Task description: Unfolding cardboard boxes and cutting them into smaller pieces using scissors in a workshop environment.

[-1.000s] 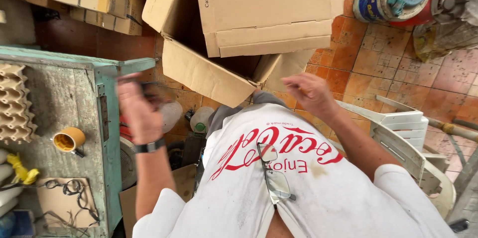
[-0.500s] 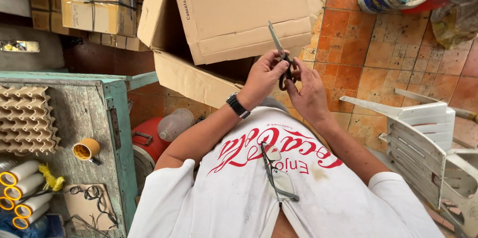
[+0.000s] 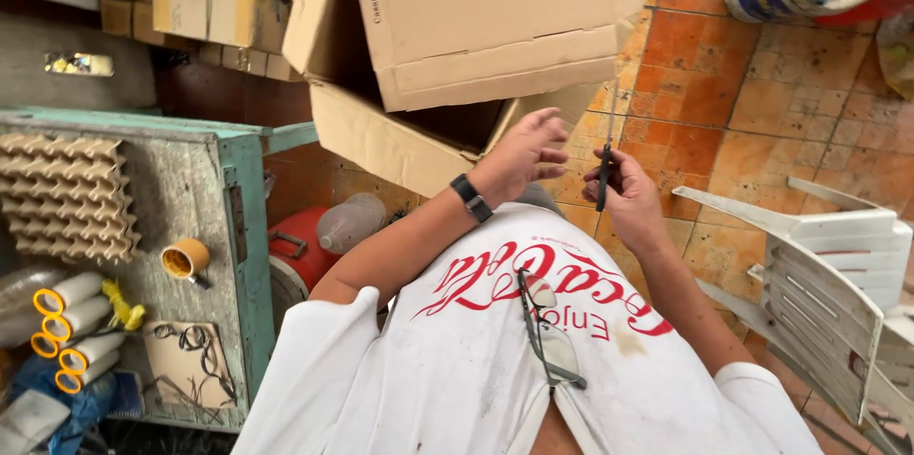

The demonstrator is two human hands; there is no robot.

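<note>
Holding a pair of scissors (image 3: 604, 169) upright by its dark handle, the right hand (image 3: 630, 196) had its fingers curled and pinched around the grip, with the thin blade pointing up toward the cardboard box (image 3: 457, 65). The scissors stood just below the box's lower right corner, above the orange tiled floor (image 3: 752, 112). The left hand (image 3: 522, 155) was just to the left of the scissors, fingers loosely spread and held apart from the tool, gripping nothing; a black wristwatch (image 3: 472, 198) sat on its wrist. The box lay open directly beyond both hands, one flap hanging over its dark interior. Below the scissors, a white shirt with red lettering (image 3: 533, 350) filled the foreground, with folded eyeglasses (image 3: 547, 336) tucked at its neckline. Well to the left of the scissors stood a worn teal desk (image 3: 190, 227) carrying grey egg trays (image 3: 71, 193), a yellow tape roll (image 3: 184, 258) and white tubes with yellow rims (image 3: 67, 326). Between the desk and the shirt, a red cylinder (image 3: 300, 255) and a clear plastic bottle (image 3: 350, 222) were on the floor. To the right of the scissors lay a white plastic chair (image 3: 828, 265), tipped over.
</note>
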